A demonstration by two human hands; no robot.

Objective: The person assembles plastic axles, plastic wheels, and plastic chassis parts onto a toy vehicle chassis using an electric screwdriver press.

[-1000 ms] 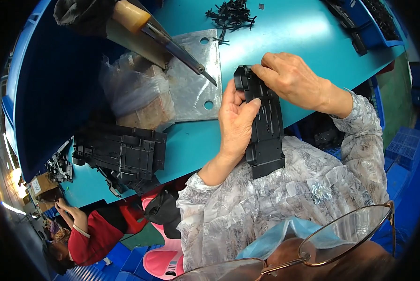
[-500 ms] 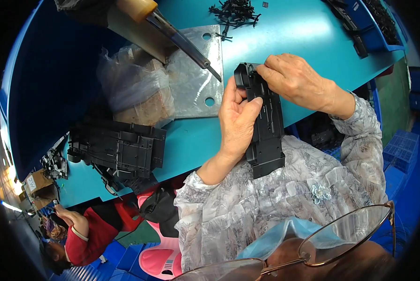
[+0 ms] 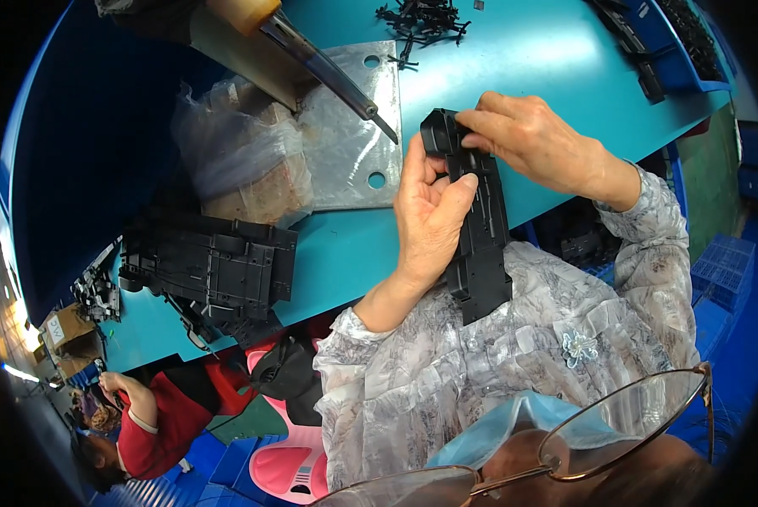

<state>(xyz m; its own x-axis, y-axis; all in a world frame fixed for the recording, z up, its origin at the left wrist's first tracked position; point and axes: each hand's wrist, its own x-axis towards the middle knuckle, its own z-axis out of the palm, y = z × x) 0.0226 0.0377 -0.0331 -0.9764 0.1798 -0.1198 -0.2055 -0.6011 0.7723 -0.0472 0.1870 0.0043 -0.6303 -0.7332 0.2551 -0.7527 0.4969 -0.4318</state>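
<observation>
My left hand (image 3: 430, 211) grips the side of a long black plastic housing (image 3: 478, 241), thumb on its upper part. The housing stands nearly upright over the teal table's near edge, its lower end against my patterned blouse. My right hand (image 3: 527, 135) comes from the right and pinches the housing's top end with its fingertips. Whether a small part sits under those fingers cannot be seen.
A steel plate with holes (image 3: 349, 127) lies left of my hands, a tool tip (image 3: 345, 84) resting on it. A plastic bag (image 3: 239, 152), a stack of black housings (image 3: 214, 266), small black clips (image 3: 421, 21) and blue bins (image 3: 675, 42) surround the teal table (image 3: 548, 59). A person in red (image 3: 147, 431) sits lower left.
The view has shifted slightly. Both hands stay on the housing, with the right fingers still working at its top end.
</observation>
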